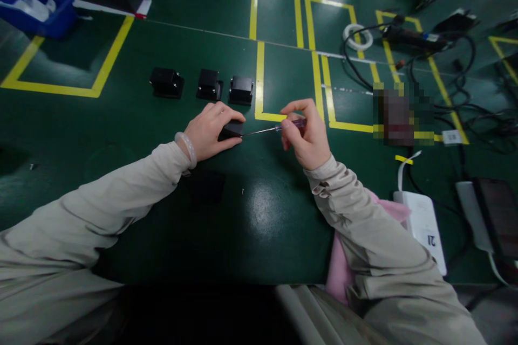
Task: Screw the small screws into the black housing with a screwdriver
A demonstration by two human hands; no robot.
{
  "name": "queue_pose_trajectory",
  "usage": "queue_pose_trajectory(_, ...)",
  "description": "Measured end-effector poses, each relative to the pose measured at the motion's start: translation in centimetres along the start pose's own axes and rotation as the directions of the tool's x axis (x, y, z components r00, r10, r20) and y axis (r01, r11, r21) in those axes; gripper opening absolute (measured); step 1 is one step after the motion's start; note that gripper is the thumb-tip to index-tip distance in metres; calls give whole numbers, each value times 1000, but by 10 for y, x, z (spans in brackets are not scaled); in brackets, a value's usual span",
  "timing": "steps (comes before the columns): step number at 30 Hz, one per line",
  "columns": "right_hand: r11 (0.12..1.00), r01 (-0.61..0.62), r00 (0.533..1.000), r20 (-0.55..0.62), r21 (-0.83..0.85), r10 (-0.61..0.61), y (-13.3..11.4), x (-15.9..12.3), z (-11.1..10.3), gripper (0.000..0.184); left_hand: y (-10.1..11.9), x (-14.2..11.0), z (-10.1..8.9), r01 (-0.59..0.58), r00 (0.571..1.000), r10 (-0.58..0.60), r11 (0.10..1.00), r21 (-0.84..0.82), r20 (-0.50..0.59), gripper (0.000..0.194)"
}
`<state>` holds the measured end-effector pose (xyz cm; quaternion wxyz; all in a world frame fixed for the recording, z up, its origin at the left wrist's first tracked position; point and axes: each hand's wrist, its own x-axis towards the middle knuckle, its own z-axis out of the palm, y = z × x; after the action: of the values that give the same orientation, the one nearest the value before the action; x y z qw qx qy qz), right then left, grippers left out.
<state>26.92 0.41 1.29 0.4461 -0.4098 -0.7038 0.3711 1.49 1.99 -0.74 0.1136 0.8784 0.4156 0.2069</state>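
My left hand (210,130) is closed round a small black block (232,129), steadying it on the green table. In my right hand (306,135) is a screwdriver (265,131), gripped by its clear purplish handle. Its thin shaft points left, and the tip meets the block's right edge near my left thumb. Much of the block is hidden under my fingers. Beyond it stand three similar black blocks with flat bases: one at the left (165,82), one in the middle (209,84) and one at the right (241,90).
A tiny screw (243,191) and a dark flat plate (207,187) lie on the near side. At right are a white power bank (423,229), a phone (499,215), a pink cloth (339,269) and tangled black cables. A blue bin (60,16) stands far left. Yellow tape (259,81) marks the table.
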Motion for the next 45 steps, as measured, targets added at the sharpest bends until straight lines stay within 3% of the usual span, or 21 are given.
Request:
queue_pose_trajectory(6, 999, -39, 999, 7, -11, 39, -1, 1, -1, 38, 1, 0, 0, 5, 1000, -5, 1000, -13, -7, 39)
queue_pose_trajectory(11, 999, 4, 1000, 21, 41, -5, 0, 1, 0, 40, 1, -1, -1, -11, 1000, 11, 1000, -15, -7, 39)
queue_pose_trajectory(17, 999, -38, 999, 10, 17, 38, 0, 0, -1, 36, 2, -1, -1, 2, 1000, -2, 1000, -27, -2, 39)
queue_pose_trajectory(45, 999, -3, 1000, 30, 42, 2, -1, 1, -1, 34, 0, -1, 0, -14, 1000, 14, 1000, -1, -4, 39)
